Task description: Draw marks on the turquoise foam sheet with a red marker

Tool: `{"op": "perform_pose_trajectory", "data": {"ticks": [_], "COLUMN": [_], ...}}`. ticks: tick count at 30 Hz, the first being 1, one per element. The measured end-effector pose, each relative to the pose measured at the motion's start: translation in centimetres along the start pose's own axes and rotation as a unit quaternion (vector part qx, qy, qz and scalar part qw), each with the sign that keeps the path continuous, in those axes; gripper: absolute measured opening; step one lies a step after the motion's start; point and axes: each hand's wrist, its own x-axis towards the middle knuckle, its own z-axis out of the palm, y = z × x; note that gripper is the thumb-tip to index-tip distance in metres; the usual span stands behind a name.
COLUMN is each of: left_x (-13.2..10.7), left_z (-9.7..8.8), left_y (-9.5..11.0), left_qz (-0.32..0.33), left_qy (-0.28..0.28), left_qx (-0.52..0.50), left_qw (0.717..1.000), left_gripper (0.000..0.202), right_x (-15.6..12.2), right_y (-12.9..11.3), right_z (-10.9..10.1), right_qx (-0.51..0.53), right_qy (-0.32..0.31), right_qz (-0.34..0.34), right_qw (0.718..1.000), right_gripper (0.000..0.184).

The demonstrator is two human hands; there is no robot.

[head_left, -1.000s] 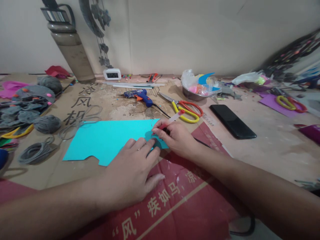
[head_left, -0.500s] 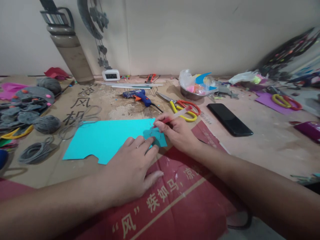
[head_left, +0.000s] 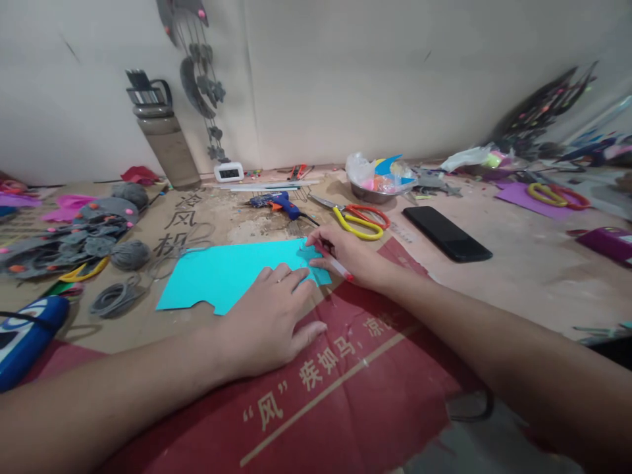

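A turquoise sheet of card (head_left: 207, 273) lies on the cardboard, with a notch in its near edge and dark drawn lines near its right end. My left hand (head_left: 279, 309) rests flat on the card's near right part, fingers stretched out and thumb apart. At the right end, my right hand (head_left: 345, 253) is closed around a pen (head_left: 338, 264) with a pale, see-through barrel and red parts. Its back end points down toward me; the tip is hidden by my fingers. Just beyond my right hand lie scissors (head_left: 365, 224) with red and yellow handles.
A blue glue gun (head_left: 281, 203) lies behind the card. To the right is a black phone (head_left: 447, 234); a metal bowl (head_left: 378, 195) stands farther back. Grey yarn (head_left: 116, 297) lies left, before a tall bottle (head_left: 170, 148) and a small clock (head_left: 229, 172).
The pen has swung round in my right hand: its back end pointed up and away, now down toward me. My left hand stays on the card. The view has shifted.
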Motion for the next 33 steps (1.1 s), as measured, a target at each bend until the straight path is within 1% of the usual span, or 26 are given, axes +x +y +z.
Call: {"op": "perform_pose_trajectory", "data": {"ticks": [5,8,11,12,14,16,17,20,23,27,30,33], "left_x": [-0.2,-0.3,0.5,1.0,2.3,3.8,4.5,6.4,7.5,8.0,8.1,8.1], "left_z": [0.3,0.3,-0.4,-0.8,-1.5,-1.9,-2.0,-1.7,-1.1,-0.7,-0.7,-0.6], "left_y": [0.0,-0.6,-1.9,-2.6,-3.9,-5.1,-5.6,-6.8,-7.2,-7.3,-7.4,-7.5], "left_qz": [-0.011,-0.022,-0.054,-0.072,-0.101,-0.121,-0.124,-0.146,-0.142,-0.131,-0.130,-0.135], "left_qy": [0.030,0.063,0.115,0.123,0.121,0.075,0.039,-0.023,-0.053,-0.085,-0.095,-0.090], "left_qx": [-0.028,-0.052,-0.076,-0.080,-0.097,-0.130,-0.154,-0.168,-0.168,-0.178,-0.189,-0.198], "left_qw": [0.999,0.996,0.989,0.987,0.983,0.981,0.979,0.975,0.974,0.972,0.969,0.967], "left_gripper": [0.040,0.035,0.028,0.025,0.021,0.022,0.023,0.031,0.032,0.030,0.025,0.022], "right_x": [0.1,0.1,0.2,0.2,0.2,0.2,0.2,0.1,0.1,0.2,0.2,0.2], "right_y": [0.4,0.5,0.5,0.6,0.6,0.5,0.5,0.4,0.6,1.5,1.9,1.7], "right_z": [0.2,0.2,0.1,0.1,0.0,-0.1,-0.1,-0.1,0.1,0.6,0.8,0.7], "right_qx": [0.014,0.001,-0.008,-0.009,-0.014,-0.019,-0.019,-0.019,-0.018,-0.010,-0.009,-0.004], "right_qy": [-0.003,-0.005,-0.005,-0.009,-0.017,-0.022,-0.023,-0.017,-0.014,-0.005,-0.007,-0.003], "right_qz": [-0.016,-0.018,-0.025,-0.027,-0.028,-0.022,-0.019,-0.018,-0.024,-0.025,-0.021,-0.019], "right_qw": [1.000,1.000,1.000,1.000,0.999,0.999,0.999,1.000,0.999,1.000,1.000,1.000], "right_gripper": [0.029,0.029,0.028,0.028,0.028,0.029,0.029,0.029,0.030,0.031,0.030,0.031]}}
